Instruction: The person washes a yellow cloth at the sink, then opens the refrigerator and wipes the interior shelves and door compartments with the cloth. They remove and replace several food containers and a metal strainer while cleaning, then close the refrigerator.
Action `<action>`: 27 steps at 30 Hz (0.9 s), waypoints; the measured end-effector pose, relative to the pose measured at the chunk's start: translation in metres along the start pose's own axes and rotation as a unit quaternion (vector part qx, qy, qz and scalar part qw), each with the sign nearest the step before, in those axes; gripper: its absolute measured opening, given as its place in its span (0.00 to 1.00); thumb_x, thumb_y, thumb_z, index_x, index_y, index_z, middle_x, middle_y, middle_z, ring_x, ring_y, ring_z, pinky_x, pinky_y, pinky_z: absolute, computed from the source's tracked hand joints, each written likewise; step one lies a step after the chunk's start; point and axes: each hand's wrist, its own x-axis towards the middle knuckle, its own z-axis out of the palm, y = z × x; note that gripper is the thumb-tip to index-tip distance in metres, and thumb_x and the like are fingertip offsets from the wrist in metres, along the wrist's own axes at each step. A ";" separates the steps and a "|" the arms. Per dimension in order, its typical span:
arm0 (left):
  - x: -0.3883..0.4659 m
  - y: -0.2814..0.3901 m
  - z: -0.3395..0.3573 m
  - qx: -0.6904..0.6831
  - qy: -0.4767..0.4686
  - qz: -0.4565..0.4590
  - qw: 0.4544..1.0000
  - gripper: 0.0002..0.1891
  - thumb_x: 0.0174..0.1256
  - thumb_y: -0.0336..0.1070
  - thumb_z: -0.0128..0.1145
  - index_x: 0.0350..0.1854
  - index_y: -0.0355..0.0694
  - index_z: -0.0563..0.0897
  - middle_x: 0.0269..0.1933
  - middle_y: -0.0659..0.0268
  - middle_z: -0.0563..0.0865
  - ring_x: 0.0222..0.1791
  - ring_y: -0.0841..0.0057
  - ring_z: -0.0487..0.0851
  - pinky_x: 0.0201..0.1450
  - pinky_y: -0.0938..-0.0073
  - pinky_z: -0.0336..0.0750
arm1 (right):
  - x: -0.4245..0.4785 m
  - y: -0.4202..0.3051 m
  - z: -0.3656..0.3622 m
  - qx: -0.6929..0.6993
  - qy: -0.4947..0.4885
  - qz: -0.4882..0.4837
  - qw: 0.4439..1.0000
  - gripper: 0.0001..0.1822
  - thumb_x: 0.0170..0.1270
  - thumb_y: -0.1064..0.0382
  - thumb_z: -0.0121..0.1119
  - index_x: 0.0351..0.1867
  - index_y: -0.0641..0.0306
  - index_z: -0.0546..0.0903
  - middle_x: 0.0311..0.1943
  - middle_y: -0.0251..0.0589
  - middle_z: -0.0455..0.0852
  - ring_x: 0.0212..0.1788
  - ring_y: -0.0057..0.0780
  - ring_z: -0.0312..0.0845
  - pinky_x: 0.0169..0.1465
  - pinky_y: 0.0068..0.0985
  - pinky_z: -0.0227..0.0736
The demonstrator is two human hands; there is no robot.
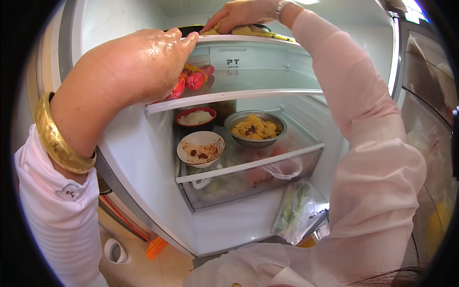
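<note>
My right hand [241, 15] is on a yellow cloth [251, 31] at the upper refrigerator shelf, its fingers bent over the fabric. My left hand [157, 59] reaches to the front edge of the same shelf [247, 38]. Its skin looks wet, and its fingertips lie near a dark, yellow-rimmed dish [190, 30]; whether they grip it is hidden. Below that hand, red-wrapped sausages [197, 78] lie on the glass shelf [258, 79], partly covered by my wrist.
Lower down stand a bowl of rice [195, 117], a stained white bowl [200, 149] and a metal bowl of yellow food [255, 129]. A clear drawer [247, 186] sits beneath. Bagged greens [294, 211] lean at the bottom right. An orange brush [156, 247] and white bucket [115, 251] are on the floor.
</note>
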 end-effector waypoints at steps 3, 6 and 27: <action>0.000 0.002 -0.001 0.005 -0.009 -0.011 1.000 0.38 0.54 0.19 0.53 0.72 0.36 0.59 0.52 0.51 0.77 0.46 0.56 0.81 0.50 0.62 0.77 | -0.024 -0.004 0.005 -0.028 0.013 0.036 0.999 0.26 0.56 0.55 0.55 0.58 0.54 0.80 0.48 0.40 0.86 0.46 0.32 0.81 0.53 0.27 0.73; 0.003 0.002 0.001 0.004 -0.027 -0.030 0.999 0.38 0.54 0.19 0.53 0.72 0.37 0.59 0.53 0.51 0.77 0.46 0.56 0.81 0.50 0.62 0.78 | -0.032 0.030 0.006 -0.117 0.038 0.091 0.988 0.24 0.53 0.54 0.56 0.53 0.55 0.83 0.39 0.41 0.88 0.38 0.31 0.83 0.45 0.29 0.76; -0.001 0.007 -0.011 -0.061 -0.044 -0.030 0.997 0.34 0.55 0.25 0.49 0.69 0.28 0.60 0.55 0.47 0.76 0.52 0.52 0.77 0.56 0.62 0.73 | 0.020 -0.040 0.020 -0.309 0.211 0.076 0.924 0.13 0.53 0.60 0.60 0.41 0.55 0.87 0.37 0.40 0.88 0.38 0.37 0.83 0.42 0.31 0.78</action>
